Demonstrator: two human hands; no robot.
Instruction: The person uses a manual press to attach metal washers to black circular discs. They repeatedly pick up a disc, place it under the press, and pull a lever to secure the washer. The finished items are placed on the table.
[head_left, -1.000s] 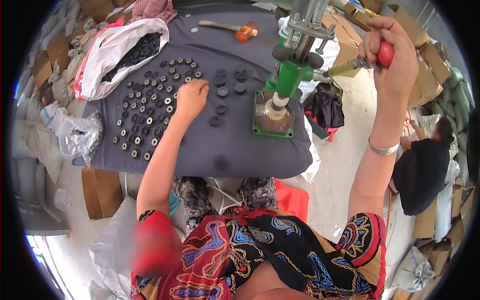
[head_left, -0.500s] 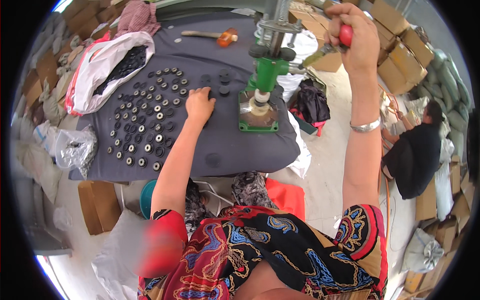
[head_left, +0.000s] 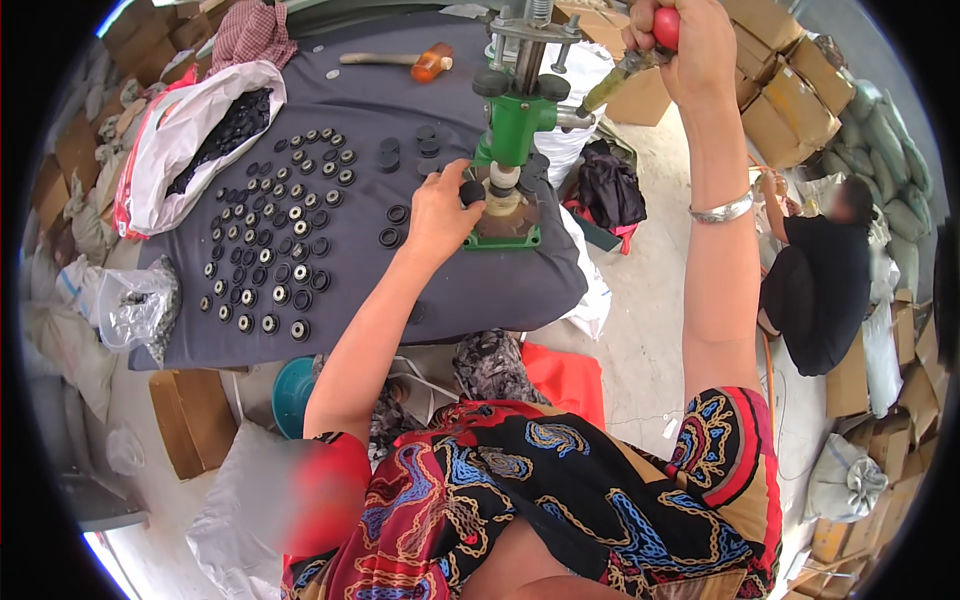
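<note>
My left hand [head_left: 438, 214] is beside the green hand press [head_left: 512, 132], thumb and fingers closed on a round black cap [head_left: 472, 193]. That cap is just left of the white-tipped ram [head_left: 503, 177], above the edge of the press's base [head_left: 503, 241]. Raised at the upper right, my right hand [head_left: 698, 50] is wrapped round the press lever [head_left: 612, 88], by its red ball knob [head_left: 666, 28]. Left of my left wrist lie two black rings [head_left: 398, 214]. Small black stacks [head_left: 389, 154] stand beyond that hand. Many black rings with metal centres [head_left: 300, 228] spread over the cloth farther left.
A mallet [head_left: 428, 64] lies at the table's back. A white sack of black parts [head_left: 255, 120] and a clear bag [head_left: 138, 308] are at the left. Right of the press are a bin with black cloth [head_left: 610, 190], cartons [head_left: 790, 120] and another person [head_left: 825, 270] seated low.
My left hand has moved right from the black parts to the press, and a black cap now shows in its fingers. My right hand stays on the lever. The whole view has shifted slightly.
</note>
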